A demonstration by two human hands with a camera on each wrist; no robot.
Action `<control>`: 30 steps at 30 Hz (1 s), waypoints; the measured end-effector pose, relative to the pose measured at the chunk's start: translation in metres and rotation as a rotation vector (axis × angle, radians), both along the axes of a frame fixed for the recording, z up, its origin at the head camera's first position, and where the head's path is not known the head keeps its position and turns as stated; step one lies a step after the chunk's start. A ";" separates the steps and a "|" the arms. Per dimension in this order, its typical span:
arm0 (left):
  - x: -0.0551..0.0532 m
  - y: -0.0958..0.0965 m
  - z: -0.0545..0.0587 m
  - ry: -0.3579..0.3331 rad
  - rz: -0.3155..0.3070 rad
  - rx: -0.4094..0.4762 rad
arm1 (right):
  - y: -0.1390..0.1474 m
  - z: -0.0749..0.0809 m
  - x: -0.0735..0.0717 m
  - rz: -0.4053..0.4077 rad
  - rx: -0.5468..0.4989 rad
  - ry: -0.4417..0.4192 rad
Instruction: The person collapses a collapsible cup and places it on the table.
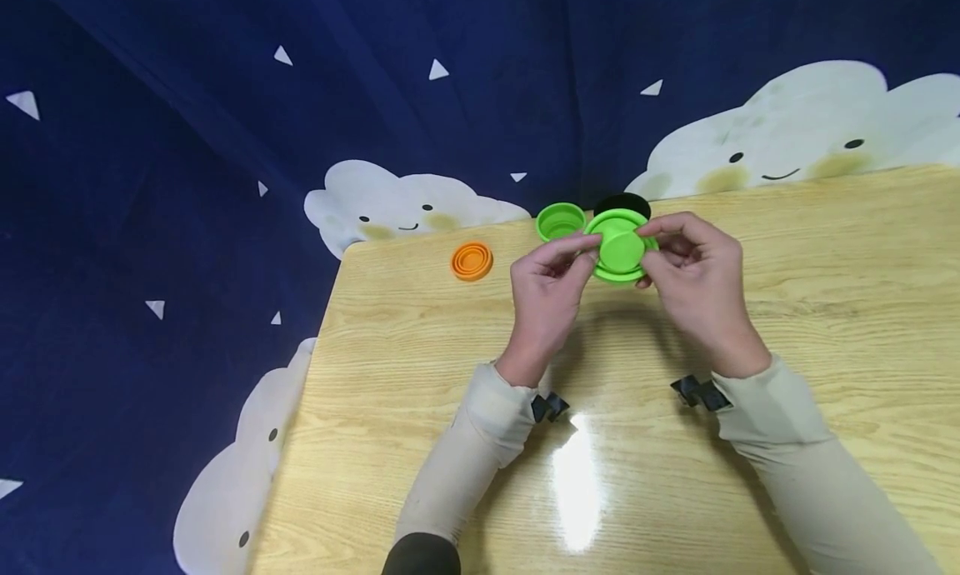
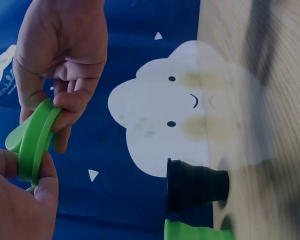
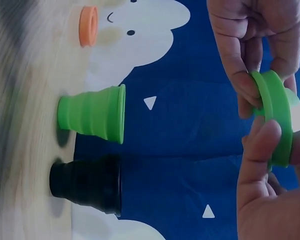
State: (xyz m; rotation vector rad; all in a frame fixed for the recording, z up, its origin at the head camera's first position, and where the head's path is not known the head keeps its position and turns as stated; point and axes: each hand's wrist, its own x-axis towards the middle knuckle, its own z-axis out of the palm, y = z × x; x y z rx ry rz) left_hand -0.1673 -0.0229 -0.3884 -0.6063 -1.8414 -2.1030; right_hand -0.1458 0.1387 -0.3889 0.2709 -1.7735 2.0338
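Both hands hold a green collapsible cup (image 1: 621, 252) up over the far part of the table. My left hand (image 1: 546, 296) pinches its rim from the left, and my right hand (image 1: 705, 287) grips the opposite side with thumb and fingers. The cup is folded to a flat ring, its round base bulging out toward the head camera. Seen edge-on in the left wrist view, the folded cup (image 2: 35, 140) sits between the fingertips of both hands. In the right wrist view the base sticks out past the ring on the right.
Behind the hands a second green cup (image 3: 92, 114) stands extended beside an extended black cup (image 3: 87, 185). Farther left, an orange collapsible cup (image 1: 472, 261) lies folded flat on the wooden table (image 1: 390, 408). A dark blue curtain (image 1: 450, 117) with clouds hangs along the table's back and left edges.
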 end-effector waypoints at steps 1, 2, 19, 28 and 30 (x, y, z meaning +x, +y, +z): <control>0.002 0.000 0.003 0.023 -0.006 -0.003 | 0.000 0.001 0.000 0.002 0.016 0.001; 0.003 0.000 0.006 0.041 -0.010 -0.006 | 0.001 0.001 0.000 0.005 0.039 -0.001; -0.005 -0.002 -0.003 0.567 0.270 -0.471 | -0.004 -0.004 0.002 -0.266 0.512 0.228; -0.004 0.001 -0.004 0.686 0.399 -0.675 | -0.008 -0.009 0.000 -0.385 0.641 0.358; -0.004 0.000 -0.004 0.666 0.390 -0.671 | -0.007 -0.009 0.001 -0.378 0.653 0.358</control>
